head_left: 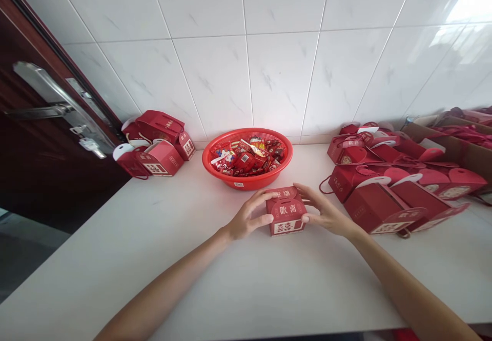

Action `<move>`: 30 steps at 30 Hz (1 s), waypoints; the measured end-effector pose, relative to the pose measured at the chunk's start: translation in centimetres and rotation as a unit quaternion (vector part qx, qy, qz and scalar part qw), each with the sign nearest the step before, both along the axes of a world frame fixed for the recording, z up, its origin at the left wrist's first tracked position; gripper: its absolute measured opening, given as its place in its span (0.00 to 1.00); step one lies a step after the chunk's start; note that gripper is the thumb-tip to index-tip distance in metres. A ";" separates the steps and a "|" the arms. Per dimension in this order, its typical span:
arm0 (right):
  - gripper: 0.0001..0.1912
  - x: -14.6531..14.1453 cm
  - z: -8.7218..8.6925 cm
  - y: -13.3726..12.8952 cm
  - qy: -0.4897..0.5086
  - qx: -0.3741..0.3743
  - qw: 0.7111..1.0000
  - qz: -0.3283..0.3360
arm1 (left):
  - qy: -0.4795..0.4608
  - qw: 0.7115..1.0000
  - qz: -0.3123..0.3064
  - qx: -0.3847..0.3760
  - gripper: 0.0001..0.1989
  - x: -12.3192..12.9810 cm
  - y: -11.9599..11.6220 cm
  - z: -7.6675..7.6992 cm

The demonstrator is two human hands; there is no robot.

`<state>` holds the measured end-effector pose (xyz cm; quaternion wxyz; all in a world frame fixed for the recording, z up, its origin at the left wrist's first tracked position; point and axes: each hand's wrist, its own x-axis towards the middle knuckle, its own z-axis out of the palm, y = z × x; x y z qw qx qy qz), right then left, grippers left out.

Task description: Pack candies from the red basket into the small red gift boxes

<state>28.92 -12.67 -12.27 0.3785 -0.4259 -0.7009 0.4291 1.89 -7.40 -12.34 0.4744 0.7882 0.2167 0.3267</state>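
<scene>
A small red candy gift box [287, 211] with gold lettering and a white patterned panel stands upright on the white table, its top flaps folded over. My left hand [249, 215] grips its left side, thumb at the front edge and fingers over the top. On the opposite side my right hand [322, 212] holds it, thumb near the front right corner and fingers behind. Just beyond the box sits a red plastic basket [246, 181] full of wrapped candies [248, 157].
Several red gift boxes [160, 157] cluster at the left by the wall. More boxes [378, 202], some with cords, crowd the right beside a cardboard carton [418, 129]. A dark red door [46, 141] with keys in its lock borders the table at left. White tiles [282, 74] rise behind.
</scene>
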 end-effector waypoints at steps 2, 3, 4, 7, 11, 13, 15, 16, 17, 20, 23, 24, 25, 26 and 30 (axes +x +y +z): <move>0.44 -0.1 -0.1 0.0 0.013 -0.006 1.000 -0.001 | -0.007 1.000 0.004 -0.006 0.27 0.1 0.0 -0.2; 0.44 -0.2 -0.1 -0.1 0.018 -0.012 1.000 -0.005 | -0.009 1.000 0.010 -0.010 0.27 0.1 0.0 -0.3; 0.43 -0.4 0.0 -0.2 0.024 -0.017 1.000 -0.009 | -0.010 1.000 0.017 -0.014 0.26 0.2 0.0 -0.3; 0.38 -1.0 0.5 -0.5 0.048 -0.042 0.998 -0.027 | -0.010 0.999 0.038 -0.025 0.25 0.4 -0.2 -0.4; 0.32 -2.0 0.8 -0.8 0.081 -0.074 0.991 -0.070 | -0.007 0.998 0.049 -0.030 0.24 0.7 -0.6 -0.2; 0.31 -2.3 0.7 -0.9 0.083 -0.080 0.990 -0.087 | -0.007 0.998 0.050 -0.032 0.23 0.8 -0.7 -0.1; 0.32 -2.4 0.5 -0.9 0.083 -0.082 0.989 -0.095 | -0.007 0.998 0.049 -0.032 0.23 0.8 -0.8 -0.1; 0.32 -2.5 0.4 -0.9 0.084 -0.083 0.988 -0.096 | -0.005 0.998 0.049 -0.030 0.23 0.8 -0.8 -0.1; 0.32 -2.5 0.4 -0.9 0.085 -0.083 0.988 -0.098 | -0.004 0.998 0.047 -0.027 0.23 0.8 -0.7 -0.1; 0.32 -2.6 0.3 -0.9 0.086 -0.085 0.988 -0.099 | 0.001 0.999 0.043 -0.020 0.23 0.7 -0.7 -0.3; 0.31 -2.7 0.4 -1.1 0.091 -0.084 0.987 -0.103 | 0.004 0.999 0.042 -0.017 0.25 0.8 -0.8 -0.2; 0.31 -2.8 0.4 -1.1 0.093 -0.084 0.986 -0.106 | 0.004 0.999 0.043 -0.017 0.26 0.8 -0.9 -0.2; 0.31 -2.8 0.4 -1.1 0.096 -0.084 0.986 -0.108 | 0.005 0.999 0.044 -0.018 0.26 0.9 -1.0 -0.2; 0.30 -2.9 0.4 -1.2 0.097 -0.085 0.986 -0.109 | 0.006 0.999 0.045 -0.020 0.26 0.9 -1.0 -0.1; 0.29 -3.0 0.2 -1.0 0.088 -0.077 0.987 -0.111 | 0.009 0.998 0.053 -0.027 0.26 1.0 -1.2 -0.1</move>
